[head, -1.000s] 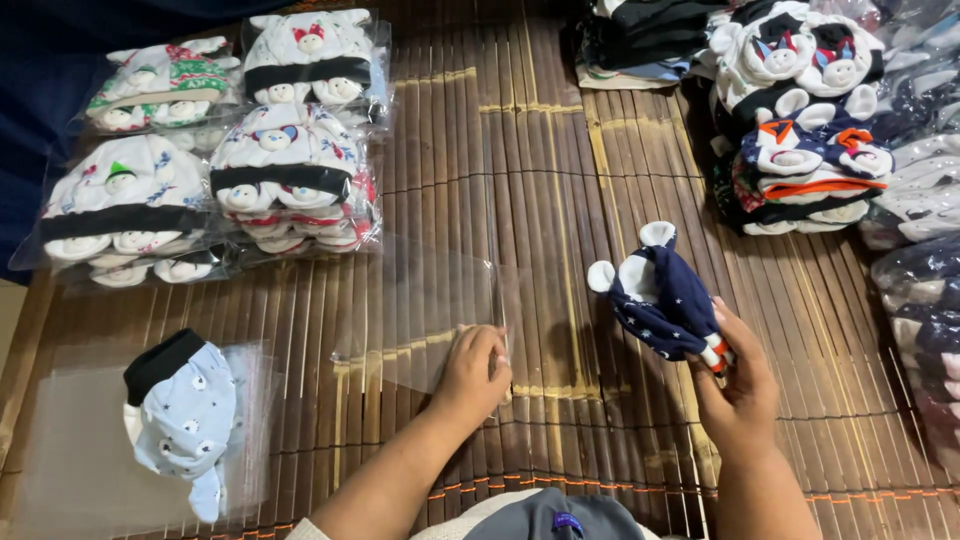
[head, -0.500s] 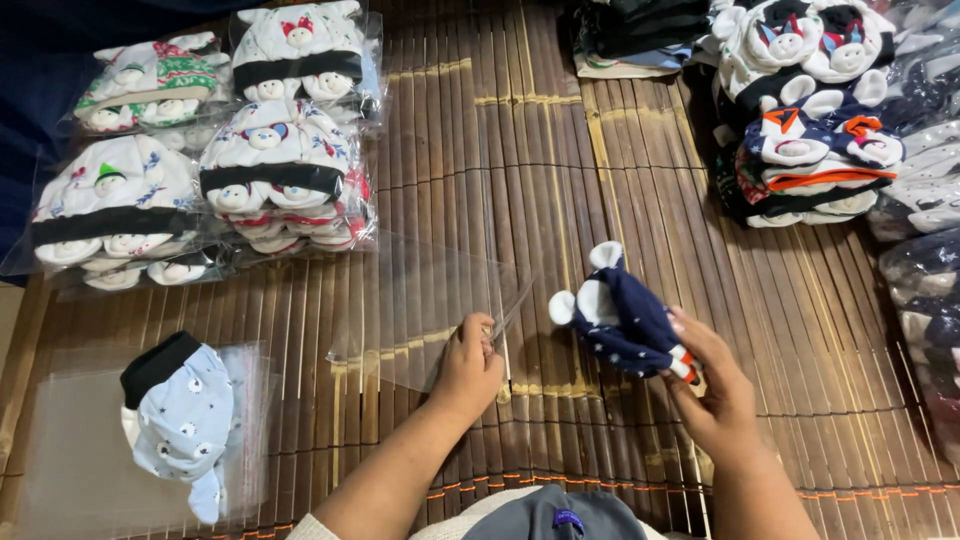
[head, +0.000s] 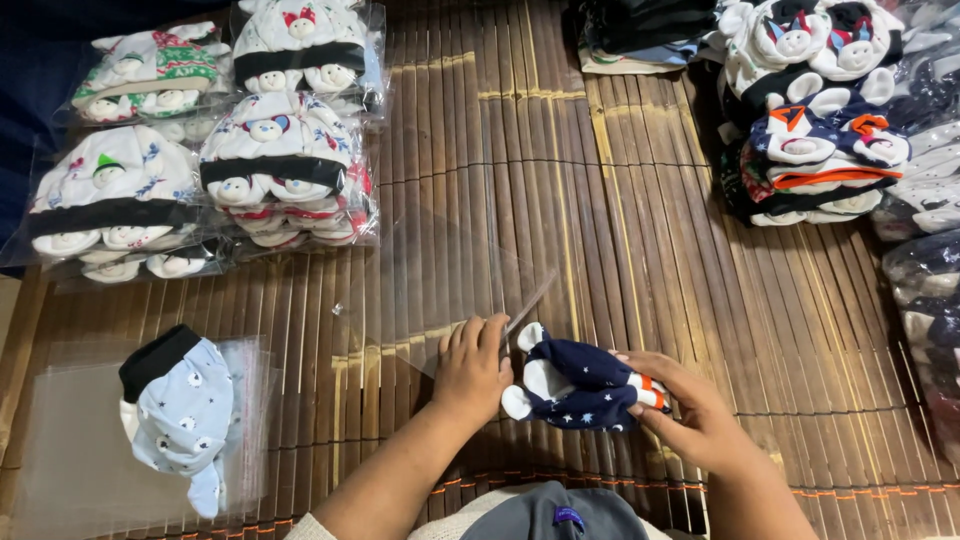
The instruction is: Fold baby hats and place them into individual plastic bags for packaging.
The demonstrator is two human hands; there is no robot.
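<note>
Beyond the clear bag (head: 450,290), the bamboo mat (head: 620,230) lies bare up the middle. Left of that bag, bagged hats (head: 270,170) crowd; right, loose hat stacks (head: 820,150) wall the edge.

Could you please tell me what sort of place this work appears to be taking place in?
Probably a small garment packing spot: bagged baby hats stacked on a bamboo mat, spare clear bags, loose hats.

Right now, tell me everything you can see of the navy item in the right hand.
The navy baby hat looks like soft knit fabric, dark blue with small white stars, white rounded ear-like parts at its left end and an orange-and-white trim near the right hand. It lies folded and sideways on the bamboo mat. The right hand grips its right end; the left hand touches its left.
</note>
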